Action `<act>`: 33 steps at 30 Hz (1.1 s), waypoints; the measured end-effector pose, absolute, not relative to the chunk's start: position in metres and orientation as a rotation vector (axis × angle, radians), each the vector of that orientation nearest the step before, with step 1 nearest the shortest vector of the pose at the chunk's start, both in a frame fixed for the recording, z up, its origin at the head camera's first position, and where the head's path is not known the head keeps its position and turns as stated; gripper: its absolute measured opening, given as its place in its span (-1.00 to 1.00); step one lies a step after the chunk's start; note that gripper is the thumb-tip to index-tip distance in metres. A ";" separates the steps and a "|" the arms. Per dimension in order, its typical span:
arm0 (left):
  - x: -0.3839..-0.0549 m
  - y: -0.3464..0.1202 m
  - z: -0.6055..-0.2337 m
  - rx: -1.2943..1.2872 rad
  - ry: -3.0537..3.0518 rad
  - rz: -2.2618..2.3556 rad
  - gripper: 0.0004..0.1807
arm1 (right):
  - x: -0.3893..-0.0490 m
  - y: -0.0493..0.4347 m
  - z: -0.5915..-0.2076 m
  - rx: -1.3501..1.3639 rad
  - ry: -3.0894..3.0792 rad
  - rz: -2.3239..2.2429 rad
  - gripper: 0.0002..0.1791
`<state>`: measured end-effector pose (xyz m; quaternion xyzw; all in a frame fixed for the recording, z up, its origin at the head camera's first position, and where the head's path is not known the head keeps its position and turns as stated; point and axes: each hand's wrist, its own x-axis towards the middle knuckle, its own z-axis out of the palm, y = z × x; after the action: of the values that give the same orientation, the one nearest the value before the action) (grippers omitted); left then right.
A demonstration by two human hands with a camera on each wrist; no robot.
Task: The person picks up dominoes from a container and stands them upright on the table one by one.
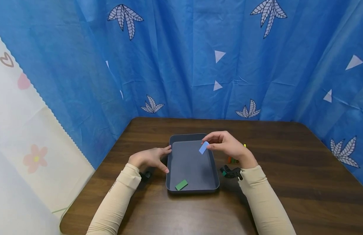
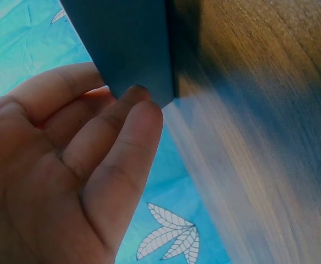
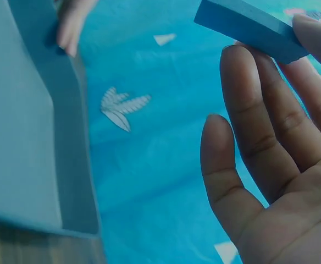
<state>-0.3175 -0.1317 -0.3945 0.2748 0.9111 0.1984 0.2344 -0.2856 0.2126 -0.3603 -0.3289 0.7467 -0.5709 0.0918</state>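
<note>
A dark grey rectangular tray (image 1: 193, 164) lies on the table. Between thumb and fingers, my right hand (image 1: 228, 145) pinches a flat light-blue block (image 1: 203, 147), raised over the tray's far right part. The right wrist view shows this block (image 3: 251, 30) as a thin slab, the little finger standing apart from it. With fingers and thumb spread, my left hand (image 1: 152, 156) touches the tray's left side; in the left wrist view its fingertips rest against the tray wall (image 2: 130, 49). Inside the tray, near the front left corner, lies a green block (image 1: 181, 184).
Partly hidden behind my right wrist, several small coloured pieces (image 1: 232, 160) lie to the right of the tray. The brown wooden table (image 1: 302, 182) reaches back to a blue patterned curtain (image 1: 181, 65). A pale curtain (image 1: 31, 130) hangs along the left.
</note>
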 end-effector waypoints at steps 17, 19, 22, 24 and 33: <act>-0.319 -0.133 -0.395 0.763 2.495 0.555 0.12 | -0.279 0.257 -0.349 -0.878 2.301 -1.789 -0.73; -0.320 -0.133 -0.395 0.769 2.497 0.549 0.12 | -0.279 0.262 -0.349 -0.861 2.328 -1.784 -0.71; -0.319 -0.133 -0.395 0.781 2.498 0.537 0.12 | -0.278 0.270 -0.350 -0.803 2.396 -1.759 -0.71; -0.319 -0.132 -0.395 0.781 2.498 0.534 0.12 | -0.277 0.277 -0.350 -0.760 2.445 -1.733 -0.70; -0.317 -0.131 -0.393 0.780 2.494 0.544 0.11 | -0.271 0.298 -0.352 -0.637 2.582 -1.622 -0.70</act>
<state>-0.3175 -0.1314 -0.3932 0.2840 0.9085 0.1983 0.2338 -0.2711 0.2978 -0.3519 -0.2044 0.8288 -0.5207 0.0131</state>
